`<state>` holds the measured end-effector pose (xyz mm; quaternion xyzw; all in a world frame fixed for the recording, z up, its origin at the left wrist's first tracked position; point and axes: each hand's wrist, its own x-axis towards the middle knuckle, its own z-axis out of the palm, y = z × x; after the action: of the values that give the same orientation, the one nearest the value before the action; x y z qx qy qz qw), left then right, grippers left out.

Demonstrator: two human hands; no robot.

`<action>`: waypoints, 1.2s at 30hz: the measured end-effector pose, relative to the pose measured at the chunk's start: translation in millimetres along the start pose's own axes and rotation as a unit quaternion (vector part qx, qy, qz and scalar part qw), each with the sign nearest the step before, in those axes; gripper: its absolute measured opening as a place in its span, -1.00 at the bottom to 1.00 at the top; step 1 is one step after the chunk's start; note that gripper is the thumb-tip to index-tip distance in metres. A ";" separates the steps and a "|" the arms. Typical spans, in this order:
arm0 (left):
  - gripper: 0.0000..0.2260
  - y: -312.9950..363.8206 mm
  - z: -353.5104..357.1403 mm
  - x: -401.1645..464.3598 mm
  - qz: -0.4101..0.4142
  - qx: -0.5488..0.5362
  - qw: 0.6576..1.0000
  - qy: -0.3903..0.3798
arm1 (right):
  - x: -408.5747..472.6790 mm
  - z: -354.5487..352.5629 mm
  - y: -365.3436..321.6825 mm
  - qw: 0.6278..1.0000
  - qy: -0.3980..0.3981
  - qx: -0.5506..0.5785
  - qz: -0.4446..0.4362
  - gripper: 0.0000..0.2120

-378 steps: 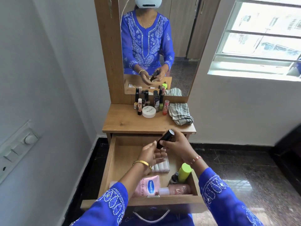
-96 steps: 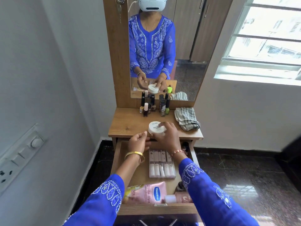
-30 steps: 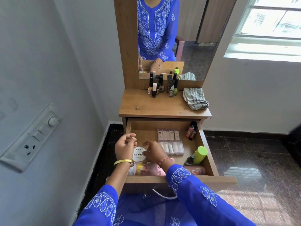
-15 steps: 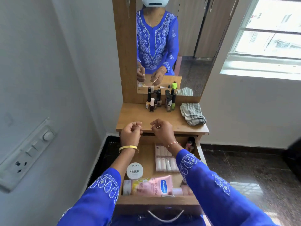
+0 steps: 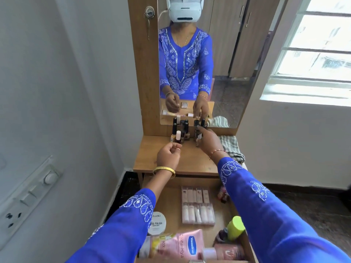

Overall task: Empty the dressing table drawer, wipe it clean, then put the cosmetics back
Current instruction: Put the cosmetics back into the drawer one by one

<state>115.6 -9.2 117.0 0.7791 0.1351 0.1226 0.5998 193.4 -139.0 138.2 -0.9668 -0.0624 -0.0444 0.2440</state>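
Observation:
The dressing table drawer [image 5: 171, 200] stands open below me. In it lie a white round jar [image 5: 156, 223], a clear case of small tubes [image 5: 197, 205], a pink lotion tube [image 5: 180, 243], a green-capped bottle [image 5: 235, 227] and a pink bottle [image 5: 228, 251]. Several nail polish bottles [image 5: 180, 130] stand at the back of the tabletop [image 5: 190, 162] against the mirror. My right hand [image 5: 208, 141] closes its fingers around a labelled nail polish bottle [image 5: 198, 136] in the right cluster. My left hand [image 5: 168, 155] is curled just in front of a white-capped bottle [image 5: 178, 135]; nothing shows in it.
A striped grey cloth [image 5: 230, 147] lies on the right of the tabletop. Small red bottles [image 5: 222, 196] sit at the drawer's far right. A white wall with a switch panel [image 5: 32, 194] is close on the left; dark tiled floor lies to the right.
Both hands have moved from the tabletop's front edge to the back. My right hand has reached the right cluster of bottles. The view has tilted upward.

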 end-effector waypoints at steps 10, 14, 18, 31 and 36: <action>-0.82 2.1 10.1 2.9 0.016 0.030 0.999 -0.028 | 1.0 8.0 1.2 0.999 0.022 -0.045 -0.014 -0.69; -0.82 2.3 9.8 1.9 0.018 0.038 0.999 -0.030 | -6.0 7.8 3.0 0.998 0.037 -0.037 -0.020 -0.75; -0.85 2.5 9.7 2.1 0.025 0.064 0.997 -0.030 | -11.2 5.5 0.7 0.999 0.043 -0.016 -0.029 -0.79; -0.72 12.0 -0.7 14.5 0.058 0.091 0.994 -0.016 | -7.6 -2.8 -30.0 0.945 0.028 0.322 -0.047 -0.80; -0.79 3.4 -6.8 14.6 0.004 0.037 0.999 0.002 | 14.2 5.3 -25.0 0.993 -0.069 0.084 -0.039 -0.60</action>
<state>127.1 1.3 122.5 0.8011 0.1379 0.1212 0.5697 204.2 -113.2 146.8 -0.9403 -0.1199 0.0185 0.3179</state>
